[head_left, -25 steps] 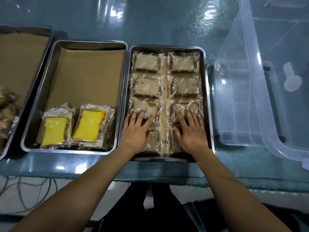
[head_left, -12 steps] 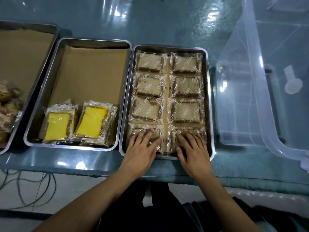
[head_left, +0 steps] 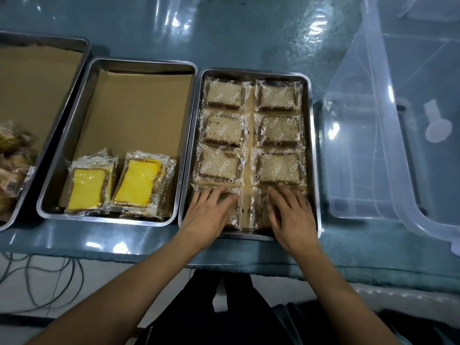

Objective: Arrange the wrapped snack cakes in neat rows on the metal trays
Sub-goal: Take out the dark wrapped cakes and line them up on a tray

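Head view showed both hands flat, fingers spread — the left hand (head_left: 207, 212) on the near-left clear-wrapped brown snack cake (head_left: 232, 210), the right hand (head_left: 290, 215) on its near-right twin (head_left: 265, 210) — each cake directly under its own palm, long axes across the shallow steel tray (head_left: 314, 155).

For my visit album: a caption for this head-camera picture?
Both hands, left and right, press flat on the nearest brown cakes in the full tray.
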Motion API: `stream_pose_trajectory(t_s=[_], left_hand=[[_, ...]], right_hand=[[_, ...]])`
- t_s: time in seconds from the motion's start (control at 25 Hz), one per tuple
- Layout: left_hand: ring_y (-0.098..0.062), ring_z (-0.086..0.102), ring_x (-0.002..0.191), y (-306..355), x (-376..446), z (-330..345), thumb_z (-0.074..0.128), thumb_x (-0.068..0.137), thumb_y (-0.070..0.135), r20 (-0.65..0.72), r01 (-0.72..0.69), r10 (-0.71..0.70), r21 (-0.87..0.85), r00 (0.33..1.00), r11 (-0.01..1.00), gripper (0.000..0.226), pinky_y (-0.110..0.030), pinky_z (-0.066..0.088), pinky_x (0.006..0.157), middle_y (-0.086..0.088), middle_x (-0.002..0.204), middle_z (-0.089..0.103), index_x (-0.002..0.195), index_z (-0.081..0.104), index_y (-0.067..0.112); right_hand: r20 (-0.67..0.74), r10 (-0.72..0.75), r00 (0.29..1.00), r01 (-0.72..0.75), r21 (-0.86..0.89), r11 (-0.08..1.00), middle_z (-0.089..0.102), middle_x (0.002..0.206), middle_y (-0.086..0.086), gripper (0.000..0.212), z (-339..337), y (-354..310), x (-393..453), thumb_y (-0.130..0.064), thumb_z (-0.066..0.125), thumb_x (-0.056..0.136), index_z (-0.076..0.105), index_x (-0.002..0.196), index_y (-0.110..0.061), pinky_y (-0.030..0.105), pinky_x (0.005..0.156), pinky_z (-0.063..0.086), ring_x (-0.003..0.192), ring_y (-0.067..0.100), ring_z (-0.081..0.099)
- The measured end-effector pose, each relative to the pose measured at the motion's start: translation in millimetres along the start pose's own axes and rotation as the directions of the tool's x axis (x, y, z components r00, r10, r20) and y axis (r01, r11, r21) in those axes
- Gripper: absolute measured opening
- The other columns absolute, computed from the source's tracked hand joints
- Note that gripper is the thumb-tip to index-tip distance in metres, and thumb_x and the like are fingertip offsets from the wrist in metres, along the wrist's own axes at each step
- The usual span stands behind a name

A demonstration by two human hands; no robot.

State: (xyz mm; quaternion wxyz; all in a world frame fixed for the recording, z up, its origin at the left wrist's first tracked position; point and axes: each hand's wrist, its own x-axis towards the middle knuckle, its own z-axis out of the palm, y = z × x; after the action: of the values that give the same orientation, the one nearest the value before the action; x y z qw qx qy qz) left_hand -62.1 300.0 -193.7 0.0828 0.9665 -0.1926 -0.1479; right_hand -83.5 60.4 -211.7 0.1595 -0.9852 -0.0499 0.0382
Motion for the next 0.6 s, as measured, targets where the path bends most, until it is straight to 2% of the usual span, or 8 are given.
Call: stream_pose_trajectory(t_s=[0.04,0.12,0.2,0.28,0.4,0.48,0.6], left_hand=[[-0.029,0.034,0.138,-2.1,10.0,-3.2,0.049,0.100,0.026,-0.030,0.000,0.000,-0.003,1.000,1.000,0.053,-0.049,0.027,0.116,-0.004,0.153,0.034,0.149,0.033,0.034],[-0.030,0.026,0.145,-5.9,32.8,-8.6,0.053,0.099,0.024,-0.066,0.005,-0.005,-0.003,0.998,1.000,0.060,-0.051,0.020,0.121,-0.004,0.158,0.027,0.152,0.026,0.034],[-0.031,0.012,0.151,-9.8,51.4,-9.0,0.049,0.102,0.031,-0.049,0.038,-0.038,-0.008,0.998,0.999,0.062,-0.051,0.005,0.123,-0.003,0.164,0.015,0.154,0.017,0.038],[-0.029,0.001,0.153,-15.5,59.8,-5.5,0.039,0.105,0.041,-0.019,0.079,-0.079,-0.009,0.997,0.997,0.059,-0.051,-0.002,0.123,-0.001,0.166,0.006,0.155,0.009,0.041],[-0.028,-0.004,0.153,-20.4,54.9,-1.8,0.031,0.104,0.045,0.014,0.087,-0.087,0.021,0.996,0.996,0.058,-0.050,-0.005,0.124,-0.001,0.167,0.000,0.156,0.005,0.039],[-0.029,-0.003,0.153,-19.5,51.7,-4.0,0.030,0.104,0.045,0.026,0.095,-0.095,0.019,0.995,0.995,0.058,-0.049,-0.005,0.123,-0.001,0.167,0.001,0.157,0.007,0.039],[-0.030,0.014,0.150,-18.3,60.5,-12.3,0.036,0.103,0.042,-0.032,0.102,-0.102,0.004,0.994,0.995,0.052,-0.052,0.008,0.123,-0.007,0.162,0.018,0.153,0.022,0.035]], right_hand=[[0.000,0.008,1.000,-0.008,-0.008,1.000,0.044,0.152,0.006,0.049,-5.4,-0.9,14.1,-0.038,0.045,0.102,0.045,0.149,-0.024,0.050,0.119,0.029,0.142,0.026,0.035],[0.075,0.053,0.996,-0.050,-0.039,0.998,0.031,0.161,0.007,0.055,-12.7,-1.1,43.9,-0.040,0.043,0.102,0.031,0.155,-0.030,0.050,0.124,0.018,0.149,0.028,0.024],[0.144,0.085,0.986,-0.076,-0.070,0.995,0.018,0.166,0.005,0.060,-7.3,2.5,62.4,-0.049,0.037,0.103,0.017,0.158,-0.036,0.047,0.125,0.006,0.153,0.027,0.012],[0.154,0.058,0.986,-0.043,-0.099,0.994,0.013,0.167,0.005,0.062,3.0,7.9,65.0,-0.055,0.029,0.103,0.012,0.159,-0.037,0.048,0.126,0.002,0.155,0.025,0.005],[0.166,0.042,0.985,-0.022,-0.122,0.992,0.013,0.168,0.006,0.062,11.6,12.5,56.5,-0.057,0.021,0.102,0.010,0.159,-0.036,0.044,0.126,-0.001,0.155,0.023,0.002],[0.154,0.057,0.986,-0.039,-0.116,0.993,0.016,0.167,0.005,0.063,9.6,10.2,54.9,-0.058,0.020,0.101,0.014,0.159,-0.035,0.045,0.126,0.003,0.155,0.023,0.006],[0.054,0.073,0.996,-0.069,-0.057,0.996,0.028,0.162,0.005,0.061,2.5,4.6,68.5,-0.055,0.025,0.101,0.027,0.156,-0.030,0.047,0.124,0.013,0.151,0.026,0.019]])
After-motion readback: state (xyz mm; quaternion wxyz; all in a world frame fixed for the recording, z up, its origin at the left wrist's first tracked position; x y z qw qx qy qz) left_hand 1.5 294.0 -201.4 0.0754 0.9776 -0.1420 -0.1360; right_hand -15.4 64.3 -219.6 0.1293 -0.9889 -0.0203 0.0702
